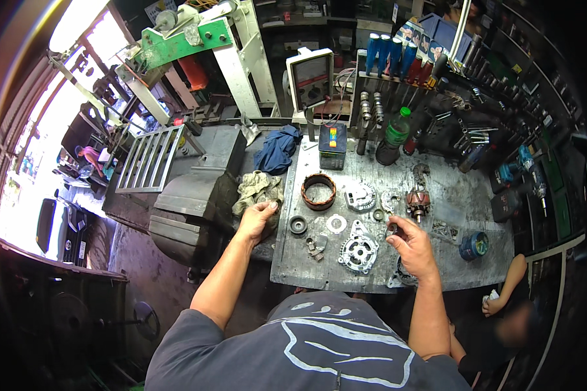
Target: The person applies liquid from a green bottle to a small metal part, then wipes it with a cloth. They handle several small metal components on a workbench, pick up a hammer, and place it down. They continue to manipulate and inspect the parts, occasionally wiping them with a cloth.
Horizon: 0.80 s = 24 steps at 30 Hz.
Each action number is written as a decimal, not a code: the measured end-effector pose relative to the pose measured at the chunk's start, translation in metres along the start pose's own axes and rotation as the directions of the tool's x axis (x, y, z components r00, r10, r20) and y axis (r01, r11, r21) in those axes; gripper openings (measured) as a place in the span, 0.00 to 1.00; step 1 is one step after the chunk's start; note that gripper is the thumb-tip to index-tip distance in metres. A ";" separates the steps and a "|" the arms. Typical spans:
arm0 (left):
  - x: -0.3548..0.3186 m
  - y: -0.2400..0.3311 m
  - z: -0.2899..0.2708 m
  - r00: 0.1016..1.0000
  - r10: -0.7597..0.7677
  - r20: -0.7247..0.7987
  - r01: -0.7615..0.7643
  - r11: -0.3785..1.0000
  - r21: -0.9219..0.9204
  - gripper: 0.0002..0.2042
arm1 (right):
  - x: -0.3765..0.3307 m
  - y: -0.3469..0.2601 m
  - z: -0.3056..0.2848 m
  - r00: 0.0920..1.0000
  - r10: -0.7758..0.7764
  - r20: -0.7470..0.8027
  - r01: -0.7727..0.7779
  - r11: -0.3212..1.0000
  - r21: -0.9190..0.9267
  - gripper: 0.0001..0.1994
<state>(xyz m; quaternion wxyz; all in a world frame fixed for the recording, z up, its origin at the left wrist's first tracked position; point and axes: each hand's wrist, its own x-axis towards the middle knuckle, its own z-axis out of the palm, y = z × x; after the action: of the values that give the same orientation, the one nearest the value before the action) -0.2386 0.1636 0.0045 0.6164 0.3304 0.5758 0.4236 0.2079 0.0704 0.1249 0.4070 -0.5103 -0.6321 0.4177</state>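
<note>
Right hand pinches a small ring in its fingertip grip.

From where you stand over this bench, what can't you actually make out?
- Small dark part in the right hand, head view: too small, half covered by fingers.
- What the left hand grips on the rag: hidden by the fingers.
- Bench front edge: blocked by the person's own torso.
</note>
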 end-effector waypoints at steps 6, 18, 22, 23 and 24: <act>-0.002 -0.014 -0.008 0.964 0.233 -0.129 -0.206 0.959 0.194 0.28 | -0.006 -0.001 0.033 0.999 0.017 -0.038 -0.014 0.997 0.074 0.23; -0.140 -0.004 0.132 0.894 0.125 0.431 0.247 0.665 -0.705 0.19 | 0.003 -0.033 0.085 0.915 -0.404 -0.015 0.403 0.915 -0.012 0.28; -0.159 -0.006 0.162 0.844 0.170 0.509 0.291 0.651 -0.701 0.17 | -0.009 -0.022 0.082 0.904 -0.427 -0.027 0.427 0.904 -0.008 0.27; -0.161 -0.006 0.166 0.844 0.183 0.503 0.269 0.667 -0.695 0.17 | -0.014 -0.018 0.079 0.905 -0.425 -0.016 0.425 0.904 -0.042 0.27; -0.163 -0.008 0.170 0.847 0.187 0.497 0.259 0.671 -0.695 0.17 | -0.018 -0.014 0.076 0.907 -0.421 -0.019 0.419 0.906 -0.062 0.27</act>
<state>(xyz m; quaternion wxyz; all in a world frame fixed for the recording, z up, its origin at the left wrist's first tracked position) -0.0657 0.0267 0.0879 0.8384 0.1430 0.1672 0.4988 0.1350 0.0419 0.1125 0.4828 -0.3804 -0.7319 0.2940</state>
